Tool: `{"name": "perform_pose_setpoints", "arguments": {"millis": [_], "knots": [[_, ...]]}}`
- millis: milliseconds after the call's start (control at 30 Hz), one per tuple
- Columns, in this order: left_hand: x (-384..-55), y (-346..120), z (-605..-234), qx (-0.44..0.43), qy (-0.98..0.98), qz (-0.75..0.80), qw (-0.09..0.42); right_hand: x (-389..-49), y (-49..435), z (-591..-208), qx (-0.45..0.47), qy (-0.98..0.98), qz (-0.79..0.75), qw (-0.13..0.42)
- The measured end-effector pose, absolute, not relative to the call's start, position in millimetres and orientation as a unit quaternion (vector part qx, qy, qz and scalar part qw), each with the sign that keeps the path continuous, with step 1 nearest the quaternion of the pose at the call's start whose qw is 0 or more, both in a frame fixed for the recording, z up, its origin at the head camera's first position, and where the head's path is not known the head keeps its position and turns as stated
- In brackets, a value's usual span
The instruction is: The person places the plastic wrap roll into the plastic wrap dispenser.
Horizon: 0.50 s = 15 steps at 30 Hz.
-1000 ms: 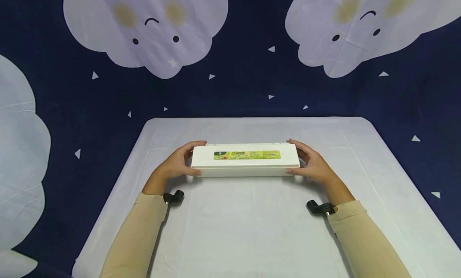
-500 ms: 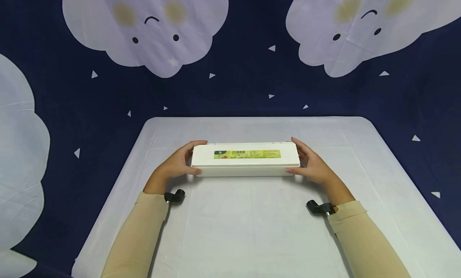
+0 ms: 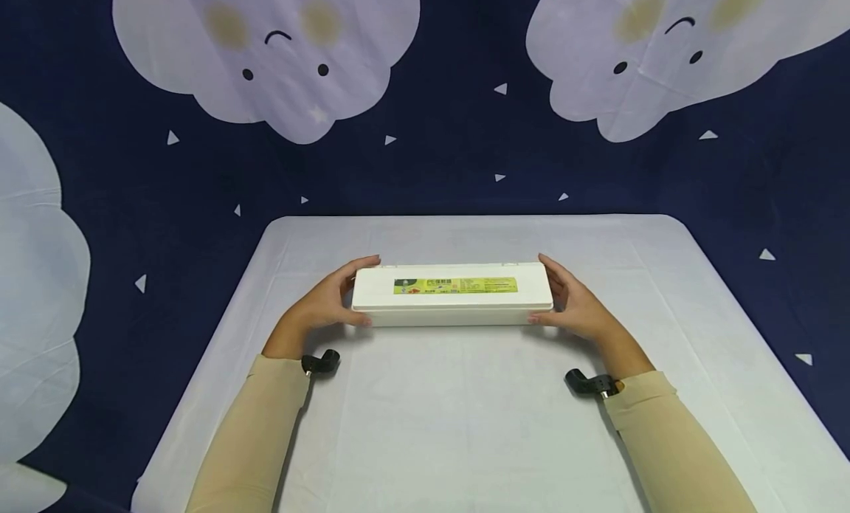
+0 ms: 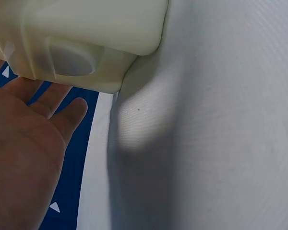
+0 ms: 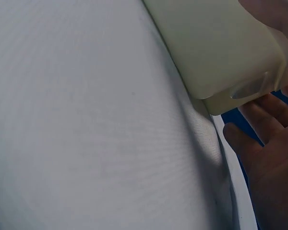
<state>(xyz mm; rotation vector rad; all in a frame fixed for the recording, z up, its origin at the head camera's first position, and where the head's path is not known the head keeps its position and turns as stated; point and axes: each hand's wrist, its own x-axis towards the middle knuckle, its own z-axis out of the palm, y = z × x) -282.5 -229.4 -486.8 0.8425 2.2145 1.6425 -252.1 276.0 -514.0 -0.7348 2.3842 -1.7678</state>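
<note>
A long white cling film box, with a yellow-green label on its lid, lies crosswise on the white-covered table. Its lid is down. My left hand holds the box's left end, thumb at the front and fingers reaching round toward the back. At the right end, my right hand holds it the same way, index finger pointing along the back corner. In the left wrist view the box end sits above the palm, little finger apart from it. The right wrist view has fingers beneath the box's other end.
The white table has rounded far corners. Behind it hangs a dark blue cloth with pale clouds and small triangles. A black wrist camera is on the left wrist, another black camera on the right.
The right index finger has straightened a little at the back corner, and the left fingertips have risen slightly. The box stays in place.
</note>
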Motion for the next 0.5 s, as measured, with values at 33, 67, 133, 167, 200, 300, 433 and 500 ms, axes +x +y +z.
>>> {"name": "perform_pose_setpoints", "arguments": {"millis": [33, 67, 133, 167, 200, 300, 433, 500], "knots": [[-282, -229, -487, 0.289, 0.765, 0.562, 0.127, -252, 276, -514, -0.239, 0.78, -0.577, 0.043], [-281, -230, -486, 0.286, 0.768, 0.559, 0.126, -251, 276, -514, -0.237, 0.782, -0.575, 0.043], [-281, -230, -486, 0.284, 0.775, 0.553, 0.118, -250, 277, -514, -0.229, 0.786, -0.572, 0.045], [-280, -230, -485, 0.282, 0.779, 0.548, 0.112, -250, 278, -514, -0.224, 0.79, -0.569, 0.045], [-280, -231, -485, 0.282, 0.785, 0.541, 0.104, -250, 279, -514, -0.218, 0.794, -0.566, 0.045], [-278, -233, -482, 0.282, 0.8, 0.524, 0.079, -248, 282, -514, -0.208, 0.8, -0.56, 0.047], [-272, -235, -471, 0.258, 0.821, 0.507, 0.057, -246, 288, -512, -0.221, 0.792, -0.566, 0.051], [-270, -236, -465, 0.243, 0.833, 0.495, 0.048, -244, 292, -508, -0.229, 0.787, -0.571, 0.05]]}}
